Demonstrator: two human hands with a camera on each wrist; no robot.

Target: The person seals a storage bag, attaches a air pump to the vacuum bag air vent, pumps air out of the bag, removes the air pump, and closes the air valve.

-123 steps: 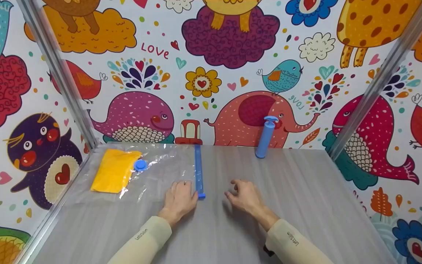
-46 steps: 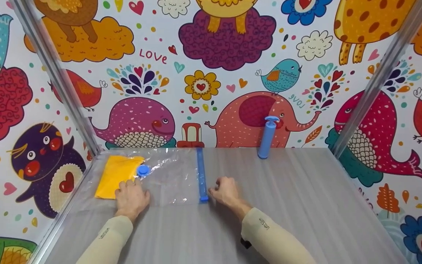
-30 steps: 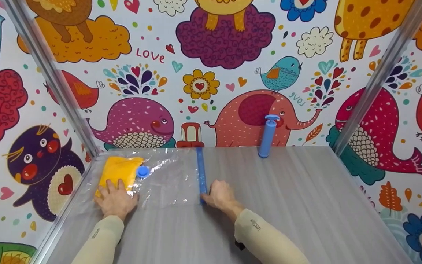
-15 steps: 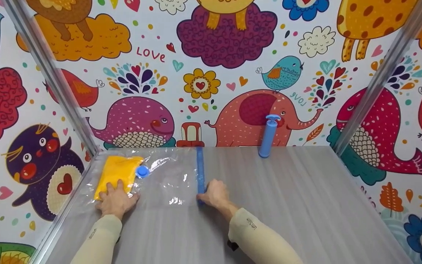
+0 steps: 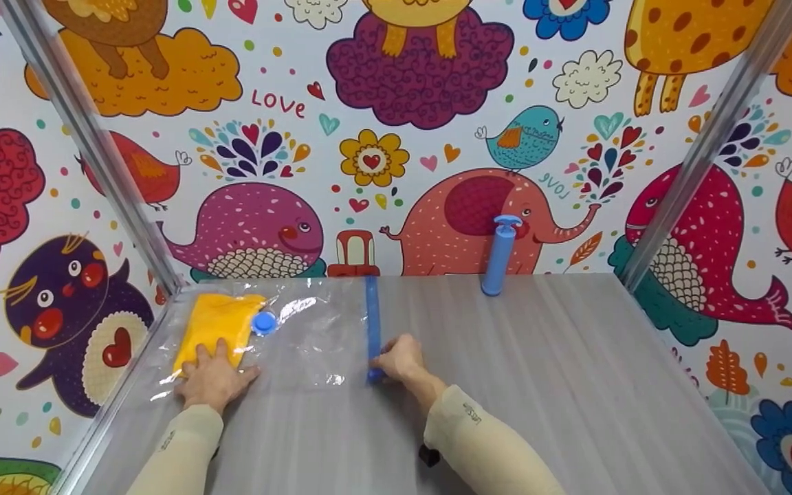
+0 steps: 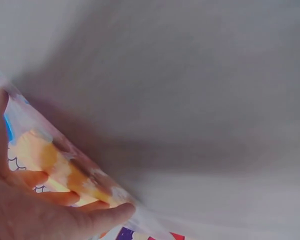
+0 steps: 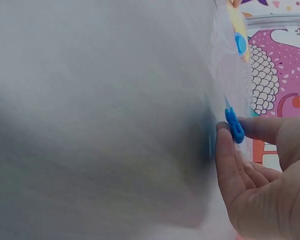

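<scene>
Across the far left of the table lay a clear plastic vacuum storage bag, flat, with a yellow folded item inside its left end and a blue round valve just beside that item. A blue zip strip formed the bag's right end.

The left hand, fingers spread and curled round nothing, rested on the bag over the near edge of the yellow item. The right hand pinched a blue slider clip between thumb and forefinger at the near end of the strip; its other fingers were loosely bent.

The step in hand was judged to be working the slider on the closure. Whether any length of the strip was sealed could not be told. The next move would likely call for a firm pinch and a straight run towards the far end, the left hand steadying the film.

The bag's far edge lay close to the table's far edge, leaving little margin there. Right of the strip, bare tabletop gave the right arm free room; a blue hand pump stood upright at the far edge, well apart from the strip.
</scene>
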